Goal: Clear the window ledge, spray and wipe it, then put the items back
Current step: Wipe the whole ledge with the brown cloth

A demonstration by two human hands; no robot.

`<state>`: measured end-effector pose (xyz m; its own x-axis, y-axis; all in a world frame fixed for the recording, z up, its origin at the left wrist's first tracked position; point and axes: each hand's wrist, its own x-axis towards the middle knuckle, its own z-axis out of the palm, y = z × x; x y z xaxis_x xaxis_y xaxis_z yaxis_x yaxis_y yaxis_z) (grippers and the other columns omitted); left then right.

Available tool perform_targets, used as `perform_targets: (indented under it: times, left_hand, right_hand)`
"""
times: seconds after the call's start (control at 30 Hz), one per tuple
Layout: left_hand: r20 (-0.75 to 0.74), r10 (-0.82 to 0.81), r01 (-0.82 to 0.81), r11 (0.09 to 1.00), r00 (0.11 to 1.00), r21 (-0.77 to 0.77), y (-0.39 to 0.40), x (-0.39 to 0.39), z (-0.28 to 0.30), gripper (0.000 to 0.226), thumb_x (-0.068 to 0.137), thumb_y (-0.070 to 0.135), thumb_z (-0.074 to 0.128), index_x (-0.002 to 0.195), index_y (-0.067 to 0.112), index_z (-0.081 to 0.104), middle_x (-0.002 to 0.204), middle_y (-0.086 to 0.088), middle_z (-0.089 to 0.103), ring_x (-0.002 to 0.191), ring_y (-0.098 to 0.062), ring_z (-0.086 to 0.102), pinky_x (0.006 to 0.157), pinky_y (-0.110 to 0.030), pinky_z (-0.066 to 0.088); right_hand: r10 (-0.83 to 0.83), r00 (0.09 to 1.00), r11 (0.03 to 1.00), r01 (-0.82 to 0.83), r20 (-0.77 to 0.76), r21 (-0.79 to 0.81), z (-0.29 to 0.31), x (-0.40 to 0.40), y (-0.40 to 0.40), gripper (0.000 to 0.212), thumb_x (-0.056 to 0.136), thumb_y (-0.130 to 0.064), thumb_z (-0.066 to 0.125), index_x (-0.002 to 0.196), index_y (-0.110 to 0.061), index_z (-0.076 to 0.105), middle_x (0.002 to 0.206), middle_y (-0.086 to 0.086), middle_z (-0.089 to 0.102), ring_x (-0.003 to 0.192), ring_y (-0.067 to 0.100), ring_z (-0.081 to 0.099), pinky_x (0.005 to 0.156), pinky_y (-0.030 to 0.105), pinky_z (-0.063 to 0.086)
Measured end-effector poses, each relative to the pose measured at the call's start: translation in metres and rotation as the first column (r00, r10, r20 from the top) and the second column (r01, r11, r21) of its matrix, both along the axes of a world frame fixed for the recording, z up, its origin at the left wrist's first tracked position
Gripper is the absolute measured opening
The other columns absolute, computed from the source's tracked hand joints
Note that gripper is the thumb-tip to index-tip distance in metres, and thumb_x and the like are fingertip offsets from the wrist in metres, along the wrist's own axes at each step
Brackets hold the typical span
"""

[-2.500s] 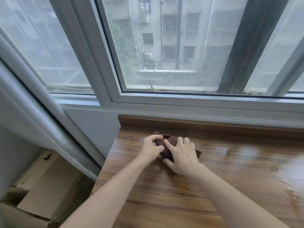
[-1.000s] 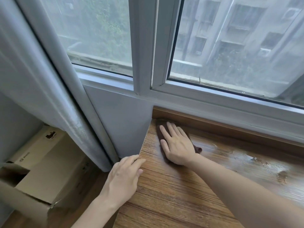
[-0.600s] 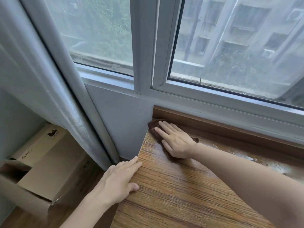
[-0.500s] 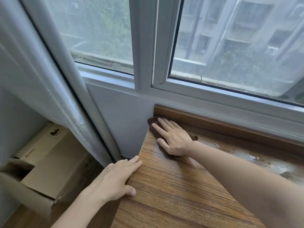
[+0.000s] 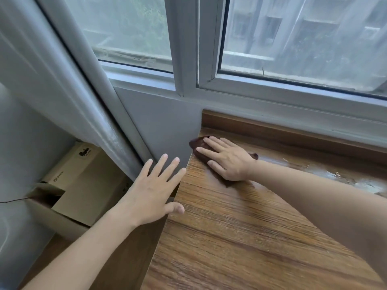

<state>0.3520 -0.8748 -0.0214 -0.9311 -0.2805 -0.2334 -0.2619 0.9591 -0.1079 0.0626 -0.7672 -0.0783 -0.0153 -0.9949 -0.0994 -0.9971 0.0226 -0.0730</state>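
A: What sits furthest left?

B: A brown cardboard box with printed logos (image 5: 83,181), down on the floor below the ledge, its flap open. Slanting across above it is a pale grey window frame post (image 5: 88,97).

A: And the first hand?

B: The left hand (image 5: 152,191) is released, fingers straight and spread, holding nothing. It is at the left edge of the brown wood-grain window ledge (image 5: 240,237); the thumb lies over the ledge's top surface, while the fingers reach out past the edge toward the grey wall panel (image 5: 159,124). Whether the palm actually presses on the edge, I cannot tell.

A: Where is the cloth?

B: The dark brown wiping cloth (image 5: 196,146) lies flat on the ledge in its far left corner, next to the wall panel and just short of the raised wooden strip (image 5: 272,126) along the back. One tip pokes out to the left of the fingers, another scrap shows by the wrist.

A: So the other hand is on it?

B: Yes. The right hand (image 5: 228,162) presses down on the cloth with flat, extended fingers, not curled round it.

A: Anything further right?

B: Wet, shiny streaks (image 5: 339,174) on the ledge surface, and above them the white-framed window pane (image 5: 303,38).
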Motion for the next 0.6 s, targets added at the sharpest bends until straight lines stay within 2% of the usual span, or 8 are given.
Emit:
perform_targets:
  times: [0.1, 0.17, 0.27, 0.47, 0.6]
  left_hand:
    - [0.02, -0.004, 0.004, 1.0, 1.0, 0.027, -0.003, 0.006, -0.007, 0.11, 0.079, 0.094, 0.012, 0.165, 0.025, 0.001, 0.173, -0.005, -0.003, 0.158, -0.032, -0.009, 0.127, -0.056, 0.014]
    - [0.099, -0.034, 0.029, 0.998, 0.994, 0.05, -0.007, 0.004, -0.009, 0.12, 0.075, 0.097, 0.027, 0.164, 0.025, -0.009, 0.17, -0.002, -0.017, 0.157, -0.03, -0.018, 0.128, -0.054, 0.006]
    - [0.21, -0.096, 0.089, 0.995, 0.973, 0.042, -0.012, -0.005, -0.011, 0.13, 0.072, 0.095, 0.046, 0.164, 0.023, -0.012, 0.169, -0.002, -0.022, 0.156, -0.03, -0.021, 0.128, -0.054, 0.003]
    - [0.258, -0.173, 0.18, 0.984, 0.951, -0.004, -0.02, -0.017, -0.015, 0.131, 0.071, 0.097, 0.045, 0.165, 0.019, -0.003, 0.172, -0.011, -0.012, 0.158, -0.034, -0.015, 0.127, -0.055, 0.007]
    - [0.258, -0.141, 0.151, 0.988, 0.956, -0.019, -0.02, -0.013, -0.019, 0.129, 0.073, 0.096, 0.045, 0.164, 0.021, -0.006, 0.172, -0.013, -0.011, 0.157, -0.036, -0.013, 0.127, -0.057, 0.009]
  right_hand:
    - [-0.175, 0.984, 0.984, 0.175, -0.018, -0.022, -0.001, -0.009, -0.026, 0.06, 0.107, -0.05, 0.023, 0.165, -0.035, 0.018, 0.173, 0.008, 0.015, 0.16, 0.025, 0.011, 0.13, 0.044, 0.009]
    - [-0.18, 0.983, 0.983, 0.179, -0.034, -0.034, -0.003, -0.005, -0.028, 0.062, 0.105, -0.051, 0.022, 0.164, -0.033, 0.019, 0.173, 0.008, 0.016, 0.16, 0.026, 0.013, 0.129, 0.045, 0.01]
    - [-0.139, 0.989, 0.99, 0.137, -0.048, -0.031, -0.005, 0.005, -0.015, 0.061, 0.106, -0.05, 0.02, 0.165, -0.034, 0.019, 0.173, 0.007, 0.014, 0.16, 0.028, 0.013, 0.129, 0.046, 0.011]
    - [-0.011, 1.0, 1.0, 0.011, -0.011, 0.02, 0.002, 0.044, 0.047, 0.06, 0.108, -0.05, 0.024, 0.166, -0.035, 0.013, 0.174, 0.006, 0.009, 0.161, 0.024, 0.003, 0.13, 0.046, 0.003]
    - [0.057, 0.998, 0.997, -0.057, -0.001, 0.058, 0.002, 0.055, 0.071, 0.06, 0.108, -0.05, 0.023, 0.166, -0.036, 0.014, 0.174, 0.005, 0.007, 0.161, 0.023, 0.001, 0.13, 0.045, 0.003]
